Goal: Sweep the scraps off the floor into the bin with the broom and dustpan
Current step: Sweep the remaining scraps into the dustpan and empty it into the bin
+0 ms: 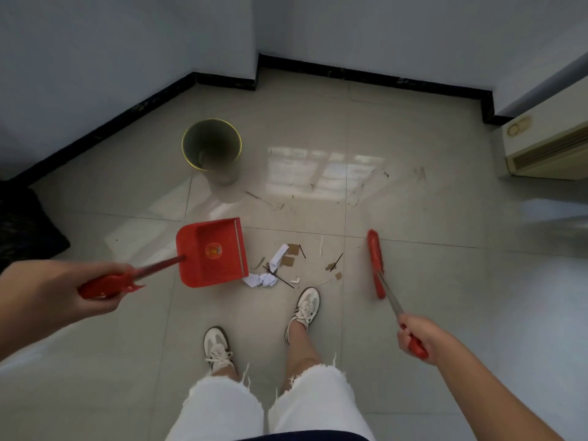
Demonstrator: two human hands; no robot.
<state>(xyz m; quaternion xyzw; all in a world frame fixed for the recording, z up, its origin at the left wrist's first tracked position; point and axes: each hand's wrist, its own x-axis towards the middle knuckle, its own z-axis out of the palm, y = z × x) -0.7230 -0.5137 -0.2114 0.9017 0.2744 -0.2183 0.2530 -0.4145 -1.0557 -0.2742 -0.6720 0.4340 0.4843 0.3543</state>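
Note:
My left hand (pixel 63 294) grips the red handle of a red dustpan (pixel 211 251), whose open edge faces right, just left of the scraps. The scraps (pixel 286 265) lie on the tiled floor between pan and broom: crumpled white paper, brown cardboard bits and thin dark sticks. My right hand (pixel 416 335) holds the handle of a red broom (pixel 376 262), its head resting on the floor to the right of the scraps. A grey round bin (pixel 211 148) with a yellow rim stands upright beyond the dustpan, near the wall.
My two feet in white shoes (pixel 304 308) stand just behind the scraps. A black bag (pixel 25 230) lies at the left wall. A cream floor-standing unit (pixel 547 144) sits at the right. Black skirting lines the walls. Scuff marks streak the tiles beyond the scraps.

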